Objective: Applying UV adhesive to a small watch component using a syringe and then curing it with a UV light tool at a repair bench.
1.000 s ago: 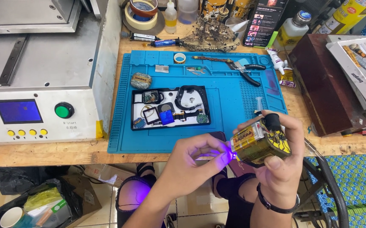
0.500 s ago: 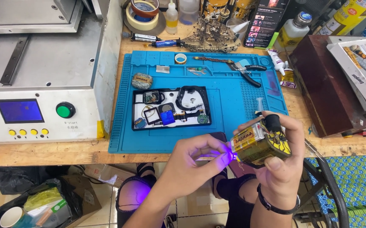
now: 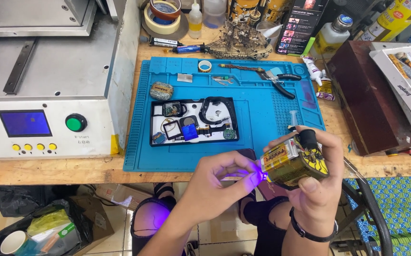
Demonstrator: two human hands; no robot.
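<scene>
At the bench edge, the right hand (image 3: pixel 317 189) grips a yellow battery lamp (image 3: pixel 293 161) shining violet on a tiny part pinched in the left hand (image 3: pixel 215 182). Behind lie one blue mat (image 3: pixel 262 114), one black tray (image 3: pixel 193 121) and one pair of pliers (image 3: pixel 279 80); left stands one white machine (image 3: pixel 49 95).

Tallying the bench, kind by kind.

Two hands in play: left hand (image 3: pixel 215 182) pinching something too small to tell, right hand (image 3: pixel 312 182) wrapped round one yellow lamp (image 3: pixel 293 161) throwing one violet glow. One blue work mat (image 3: pixel 262 118), carrying one black parts tray (image 3: pixel 193 121), one small tape ring (image 3: pixel 205 66), one pair of pliers (image 3: pixel 276 78). One white machine (image 3: pixel 49 90) at left: one green button (image 3: pixel 76 123), four yellow buttons (image 3: pixel 32 147), one blue screen (image 3: pixel 25 123). Two tape rolls (image 3: pixel 164 16) stacked at the back. One model ship (image 3: pixel 238 42). One brown box (image 3: pixel 364 90). One black wristband (image 3: pixel 309 230).
</scene>
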